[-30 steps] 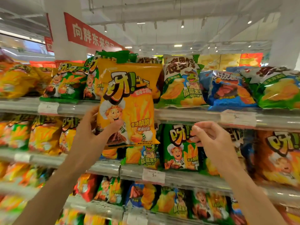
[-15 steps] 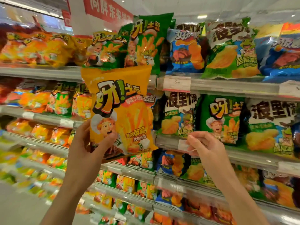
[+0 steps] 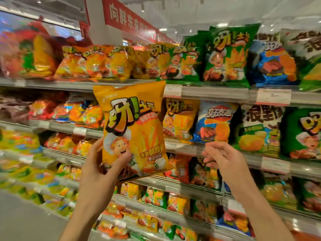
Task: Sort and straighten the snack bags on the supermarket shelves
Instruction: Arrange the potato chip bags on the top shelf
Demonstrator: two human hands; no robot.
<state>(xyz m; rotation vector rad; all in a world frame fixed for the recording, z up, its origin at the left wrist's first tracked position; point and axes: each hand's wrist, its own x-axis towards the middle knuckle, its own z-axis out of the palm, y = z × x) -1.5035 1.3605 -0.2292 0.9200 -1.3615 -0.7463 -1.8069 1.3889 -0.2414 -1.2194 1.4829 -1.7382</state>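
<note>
The yellow chip bag [image 3: 134,129] is still gripped at its lower corner by the left hand [image 3: 102,164], thumb on the front, upright in front of the shelves. It has come lower against them: its top now overlaps the upper shelf rail [image 3: 215,92]. The right hand [image 3: 224,159] stays beside it, empty, fingers loosely curled, near the blue chip bag [image 3: 215,122].
</note>
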